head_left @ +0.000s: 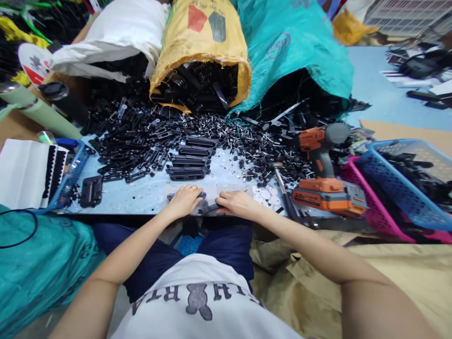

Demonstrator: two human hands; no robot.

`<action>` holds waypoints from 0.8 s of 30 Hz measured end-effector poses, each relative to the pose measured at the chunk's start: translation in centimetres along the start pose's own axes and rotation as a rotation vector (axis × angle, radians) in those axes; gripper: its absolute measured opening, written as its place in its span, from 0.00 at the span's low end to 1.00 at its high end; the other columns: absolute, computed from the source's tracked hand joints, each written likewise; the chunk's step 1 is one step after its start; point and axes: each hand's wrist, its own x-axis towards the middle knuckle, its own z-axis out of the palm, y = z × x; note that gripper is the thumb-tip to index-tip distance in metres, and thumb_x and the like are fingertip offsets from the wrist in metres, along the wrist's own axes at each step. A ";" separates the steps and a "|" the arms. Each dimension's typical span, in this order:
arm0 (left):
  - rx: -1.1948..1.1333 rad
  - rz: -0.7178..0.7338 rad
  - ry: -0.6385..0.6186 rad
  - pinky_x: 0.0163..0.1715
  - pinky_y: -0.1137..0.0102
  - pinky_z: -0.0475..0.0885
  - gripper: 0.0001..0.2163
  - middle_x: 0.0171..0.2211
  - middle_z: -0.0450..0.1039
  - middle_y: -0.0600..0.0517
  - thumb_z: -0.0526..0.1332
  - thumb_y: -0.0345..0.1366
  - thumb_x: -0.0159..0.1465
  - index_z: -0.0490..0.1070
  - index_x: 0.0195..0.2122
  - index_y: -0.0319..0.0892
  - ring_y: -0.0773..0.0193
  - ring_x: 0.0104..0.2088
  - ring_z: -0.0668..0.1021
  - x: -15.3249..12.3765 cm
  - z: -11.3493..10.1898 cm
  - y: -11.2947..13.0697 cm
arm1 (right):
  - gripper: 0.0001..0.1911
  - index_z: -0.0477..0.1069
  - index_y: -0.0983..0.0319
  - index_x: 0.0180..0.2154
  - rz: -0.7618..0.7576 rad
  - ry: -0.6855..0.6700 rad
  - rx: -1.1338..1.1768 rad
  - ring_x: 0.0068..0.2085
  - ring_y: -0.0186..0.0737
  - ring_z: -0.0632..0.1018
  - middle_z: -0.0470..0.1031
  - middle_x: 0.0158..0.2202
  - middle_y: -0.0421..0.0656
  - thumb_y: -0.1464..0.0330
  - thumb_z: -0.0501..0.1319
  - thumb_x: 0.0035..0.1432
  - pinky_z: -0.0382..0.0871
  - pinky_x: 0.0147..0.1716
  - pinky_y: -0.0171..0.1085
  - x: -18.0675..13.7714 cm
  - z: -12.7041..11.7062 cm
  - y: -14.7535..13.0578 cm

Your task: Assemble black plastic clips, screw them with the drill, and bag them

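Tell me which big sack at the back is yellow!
The middle woven sack, between the white sack and the teal sack; only it is yellow.

Yellow sack [201, 49] printed with red and dark-grey patches; white sack [123, 33] left of it, teal sack [296, 37] with red circled print right of it. In front of it: black parts [190, 162] on light-blue counter [226, 165], orange-and-black drill [319, 165] front-right, white shirt [212, 292] with dark lettering farther front.

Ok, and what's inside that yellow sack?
The yellow sack shows a jumble of black parts at its open mouth. Whatever lies deeper is covered by the sack and those front pieces.
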 end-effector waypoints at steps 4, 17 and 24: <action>-0.013 -0.016 0.004 0.46 0.60 0.64 0.19 0.45 0.69 0.45 0.55 0.48 0.62 0.63 0.50 0.42 0.54 0.46 0.71 0.0 -0.6 0.6 | 0.18 0.66 0.62 0.39 0.171 0.067 0.036 0.33 0.37 0.72 0.70 0.34 0.44 0.56 0.46 0.65 0.53 0.27 0.34 0.3 1.9 -1.2; -0.059 0.005 0.153 0.38 0.65 0.69 0.21 0.38 0.71 0.46 0.59 0.51 0.58 0.64 0.44 0.41 0.56 0.40 0.74 -1.5 0.7 0.4 | 0.16 0.68 0.61 0.40 0.208 0.159 -0.076 0.35 0.41 0.70 0.71 0.34 0.47 0.60 0.45 0.66 0.52 0.29 0.37 0.4 -0.9 -2.5; -0.002 0.122 0.123 0.49 0.60 0.62 0.18 0.49 0.67 0.42 0.52 0.41 0.65 0.59 0.55 0.41 0.54 0.52 0.67 7.1 -0.7 3.3 | 0.20 0.71 0.63 0.39 0.210 0.326 0.121 0.39 0.41 0.70 0.72 0.37 0.48 0.56 0.49 0.63 0.57 0.35 0.37 -2.1 3.0 0.8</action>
